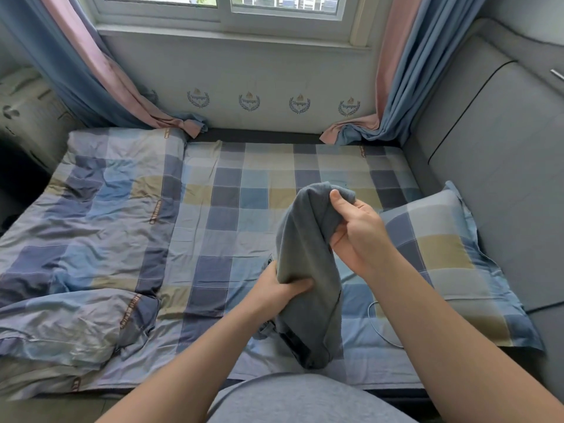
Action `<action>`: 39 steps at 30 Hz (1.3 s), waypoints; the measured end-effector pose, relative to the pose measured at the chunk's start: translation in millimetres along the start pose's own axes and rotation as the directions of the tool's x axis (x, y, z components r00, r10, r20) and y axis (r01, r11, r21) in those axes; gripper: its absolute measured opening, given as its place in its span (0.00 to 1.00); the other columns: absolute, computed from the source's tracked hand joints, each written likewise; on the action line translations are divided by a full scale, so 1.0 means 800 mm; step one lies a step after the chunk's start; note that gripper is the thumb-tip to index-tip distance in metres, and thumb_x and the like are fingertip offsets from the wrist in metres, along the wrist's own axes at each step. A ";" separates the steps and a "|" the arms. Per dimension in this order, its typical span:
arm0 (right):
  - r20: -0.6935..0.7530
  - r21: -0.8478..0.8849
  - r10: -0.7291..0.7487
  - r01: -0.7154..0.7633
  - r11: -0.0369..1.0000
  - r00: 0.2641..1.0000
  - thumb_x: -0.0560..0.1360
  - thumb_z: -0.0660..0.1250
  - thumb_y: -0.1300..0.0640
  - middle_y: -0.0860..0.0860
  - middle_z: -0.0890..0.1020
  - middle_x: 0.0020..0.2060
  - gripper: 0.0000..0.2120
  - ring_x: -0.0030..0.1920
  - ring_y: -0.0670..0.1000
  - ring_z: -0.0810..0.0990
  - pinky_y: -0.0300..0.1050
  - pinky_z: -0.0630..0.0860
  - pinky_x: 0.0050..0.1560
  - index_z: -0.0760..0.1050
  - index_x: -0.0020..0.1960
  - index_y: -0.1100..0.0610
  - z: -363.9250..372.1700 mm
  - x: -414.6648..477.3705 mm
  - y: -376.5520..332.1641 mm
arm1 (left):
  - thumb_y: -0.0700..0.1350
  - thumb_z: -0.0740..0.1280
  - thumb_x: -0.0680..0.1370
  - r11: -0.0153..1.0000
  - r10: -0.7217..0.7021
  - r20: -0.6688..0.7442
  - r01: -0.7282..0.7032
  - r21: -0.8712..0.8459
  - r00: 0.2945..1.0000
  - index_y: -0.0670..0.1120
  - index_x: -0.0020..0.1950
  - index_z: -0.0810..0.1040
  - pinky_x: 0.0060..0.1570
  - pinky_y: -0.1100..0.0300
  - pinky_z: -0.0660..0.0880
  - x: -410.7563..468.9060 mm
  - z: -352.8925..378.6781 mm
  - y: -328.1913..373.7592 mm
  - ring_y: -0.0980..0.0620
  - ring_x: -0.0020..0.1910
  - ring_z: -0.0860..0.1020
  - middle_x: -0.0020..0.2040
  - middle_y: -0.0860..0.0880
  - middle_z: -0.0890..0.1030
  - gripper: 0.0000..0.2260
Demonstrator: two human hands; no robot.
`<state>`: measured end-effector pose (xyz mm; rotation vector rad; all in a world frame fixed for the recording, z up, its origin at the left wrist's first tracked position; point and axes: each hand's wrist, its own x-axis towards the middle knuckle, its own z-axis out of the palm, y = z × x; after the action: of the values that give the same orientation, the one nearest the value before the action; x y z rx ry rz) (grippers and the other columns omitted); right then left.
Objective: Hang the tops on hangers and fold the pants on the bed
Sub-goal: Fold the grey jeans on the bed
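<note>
Two hands, one item. Nearest the camera is the person's own grey clothing (305,401) at the bottom edge, with both bare forearms reaching out over the near side of the bed (222,215).

The left hand (282,290) grips the grey garment (305,264) around its middle. The fingers are wrapped behind the cloth and the thumb is pressed across the front.

The garment is bunched into a long vertical roll. Its lower end hangs down to the bed's near edge; whether it touches is unclear. Can't tell if it's a top or pants.

The right hand (357,236) is higher and further out. It pinches the garment's upper end, thumb on top and fingers curled underneath, lifting it off the bed.

A thin white cable (378,326) loops on the checked cover just right of the garment.

To the right, a checked pillow (442,248) lies flat against a grey padded panel (503,166). To the left, a rumpled duvet (91,227) in the same blue, grey and tan check covers that half of the bed.

At the far end, the blue-and-pink curtains (91,65) puddle onto the bed's corners on both sides. Between them is a pale wall (274,74) with a row of four crest emblems (249,102), and a white-framed window (224,10) above.
</note>
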<state>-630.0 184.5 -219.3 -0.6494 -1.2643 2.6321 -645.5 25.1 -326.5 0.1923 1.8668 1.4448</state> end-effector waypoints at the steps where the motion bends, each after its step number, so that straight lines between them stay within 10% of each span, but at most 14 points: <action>1: 0.003 0.029 0.012 -0.012 1.000 1.000 0.84 0.58 0.62 0.62 0.83 0.57 0.13 0.62 0.58 0.81 0.51 0.75 0.68 0.76 0.61 0.68 0.003 0.001 0.000 | 0.47 0.71 0.79 1.000 0.018 -0.068 -0.018 0.006 0.998 0.51 0.59 0.77 0.58 0.49 0.79 0.003 0.000 0.004 0.52 0.54 0.82 0.55 0.51 0.83 0.10; 5: 0.013 0.006 0.038 -0.038 0.999 0.999 0.85 0.57 0.58 0.61 0.82 0.60 0.16 0.63 0.55 0.81 0.49 0.75 0.67 0.75 0.64 0.67 0.006 0.006 -0.010 | 0.44 0.62 0.84 0.997 -0.029 -0.115 0.020 -0.075 0.993 0.50 0.56 0.78 0.60 0.45 0.77 0.010 -0.014 0.017 0.45 0.57 0.80 0.57 0.46 0.82 0.05; 9: 0.129 -0.609 0.074 0.020 0.793 0.989 0.84 0.60 0.56 0.45 0.85 0.53 0.11 0.50 0.36 0.83 0.29 0.78 0.48 0.75 0.63 0.55 -0.015 -0.002 -0.009 | 0.46 0.63 0.84 0.952 -0.094 -0.175 0.037 -0.303 0.980 0.44 0.63 0.78 0.48 0.51 0.79 0.013 -0.026 0.028 0.43 0.54 0.82 0.57 0.42 0.83 0.11; 14: 0.150 -0.844 0.245 -0.005 0.536 0.958 0.68 0.76 0.37 0.39 0.64 0.75 0.48 0.72 0.42 0.66 0.45 0.67 0.70 0.53 0.80 0.42 -0.077 -0.014 0.042 | 0.50 0.64 0.83 0.890 -0.139 -0.214 0.027 -0.456 0.967 0.40 0.64 0.77 0.44 0.47 0.76 0.017 -0.046 0.042 0.40 0.44 0.80 0.48 0.39 0.83 0.16; 20: 0.082 -0.942 0.079 0.052 0.332 0.993 0.61 0.79 0.35 0.40 0.70 0.71 0.53 0.70 0.47 0.70 0.54 0.71 0.68 0.52 0.77 0.33 -0.094 -0.021 0.114 | 0.49 0.65 0.83 0.829 -0.161 -0.154 0.049 -0.558 0.975 0.40 0.60 0.80 0.34 0.56 0.80 0.021 -0.050 0.055 0.46 0.38 0.83 0.44 0.43 0.85 0.14; 25: 0.014 -0.913 -0.155 0.076 0.402 0.988 0.74 0.67 0.58 0.55 0.85 0.43 0.05 0.48 0.58 0.82 0.59 0.79 0.47 0.80 0.49 0.55 -0.094 -0.006 0.092 | 0.52 0.65 0.82 0.786 -0.159 -0.119 0.053 -0.615 0.980 0.42 0.64 0.79 0.39 0.54 0.82 0.028 -0.057 0.063 0.48 0.45 0.84 0.51 0.44 0.86 0.17; 29: -0.036 -0.782 -0.164 0.074 0.619 0.986 0.76 0.70 0.62 0.59 0.84 0.41 0.05 0.42 0.53 0.79 0.58 0.80 0.47 0.81 0.47 0.65 -0.071 0.005 0.060 | 0.57 0.59 0.83 0.852 -0.099 -0.046 0.061 -0.521 0.994 0.49 0.69 0.76 0.59 0.53 0.74 0.027 -0.061 0.058 0.49 0.62 0.79 0.62 0.49 0.83 0.19; 35: -0.150 -0.589 -0.155 0.037 0.807 0.977 0.78 0.64 0.71 0.52 0.85 0.43 0.12 0.45 0.49 0.83 0.45 0.80 0.53 0.83 0.45 0.57 -0.044 0.028 0.041 | 0.50 0.68 0.80 0.953 0.011 -0.006 -0.012 -0.301 1.000 0.48 0.66 0.75 0.59 0.55 0.78 0.009 -0.050 0.028 0.52 0.57 0.83 0.61 0.47 0.84 0.16; 39: -0.208 -0.458 -0.076 -0.028 0.889 0.975 0.79 0.63 0.70 0.58 0.84 0.43 0.09 0.44 0.54 0.83 0.48 0.81 0.48 0.81 0.48 0.62 -0.040 0.030 0.035 | 0.55 0.79 0.68 0.984 0.175 0.110 -0.176 0.004 0.978 0.56 0.72 0.69 0.65 0.58 0.75 -0.004 -0.047 0.007 0.60 0.66 0.76 0.70 0.56 0.74 0.35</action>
<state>-635.7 196.9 -266.1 -0.9541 -1.8193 2.1634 -668.7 -3.7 -316.9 0.4444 1.8071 1.5076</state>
